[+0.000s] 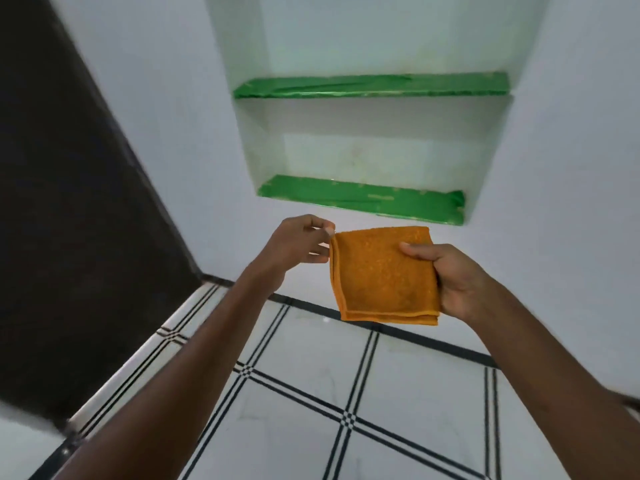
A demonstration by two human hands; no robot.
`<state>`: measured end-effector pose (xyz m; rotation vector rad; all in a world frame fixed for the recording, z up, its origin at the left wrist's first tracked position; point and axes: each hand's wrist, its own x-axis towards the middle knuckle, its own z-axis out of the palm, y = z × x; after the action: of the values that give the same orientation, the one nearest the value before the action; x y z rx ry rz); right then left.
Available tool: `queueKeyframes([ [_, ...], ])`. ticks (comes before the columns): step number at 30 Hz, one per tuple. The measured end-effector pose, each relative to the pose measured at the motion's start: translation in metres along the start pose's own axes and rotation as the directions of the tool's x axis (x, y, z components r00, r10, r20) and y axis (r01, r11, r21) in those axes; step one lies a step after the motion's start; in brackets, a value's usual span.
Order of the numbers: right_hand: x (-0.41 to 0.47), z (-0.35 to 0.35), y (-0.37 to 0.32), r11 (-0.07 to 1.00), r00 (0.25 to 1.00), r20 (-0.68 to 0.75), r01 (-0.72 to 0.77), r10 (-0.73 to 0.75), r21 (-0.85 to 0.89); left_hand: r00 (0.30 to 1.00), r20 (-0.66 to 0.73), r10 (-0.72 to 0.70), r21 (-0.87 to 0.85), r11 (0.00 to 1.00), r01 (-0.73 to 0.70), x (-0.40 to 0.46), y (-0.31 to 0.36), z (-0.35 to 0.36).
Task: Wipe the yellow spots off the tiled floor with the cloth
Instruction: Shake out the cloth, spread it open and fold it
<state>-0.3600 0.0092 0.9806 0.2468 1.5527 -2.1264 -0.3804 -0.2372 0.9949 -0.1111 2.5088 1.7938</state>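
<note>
A folded orange cloth (pixel 381 275) hangs in the air in front of me, above the white tiled floor (pixel 311 393) with black double lines. My right hand (pixel 453 278) grips the cloth's right side, thumb on top. My left hand (pixel 298 242) pinches the cloth's upper left corner between thumb and fingers. No yellow spots show on the stretch of floor in view.
A white wall ahead holds a recessed niche with two green shelves (pixel 363 199). A dark brown door or panel (pixel 69 202) stands at the left. A black skirting strip (pixel 433 341) runs along the foot of the wall.
</note>
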Motion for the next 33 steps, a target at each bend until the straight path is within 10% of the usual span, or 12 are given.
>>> queueKeyframes([
  [7, -0.147, -0.145, 0.051, 0.988, 0.915, -0.402, 0.082, -0.025, 0.127, 0.908, 0.408, 0.101, -0.192, 0.981, -0.023, -0.044, 0.02, 0.184],
  [16, -0.449, -0.269, 0.15, 0.895, 0.589, -0.807, 0.383, -0.047, 0.227, 0.487, 0.856, 0.174, -0.194, 0.981, -0.009, -0.236, 0.085, 0.43],
  [33, -0.918, -0.347, 0.386, 0.669, 0.05, -0.965, 0.711, 0.259, 0.217, -0.245, 0.969, -0.024, -0.003, 0.994, -0.108, -0.7, 0.093, 0.762],
])
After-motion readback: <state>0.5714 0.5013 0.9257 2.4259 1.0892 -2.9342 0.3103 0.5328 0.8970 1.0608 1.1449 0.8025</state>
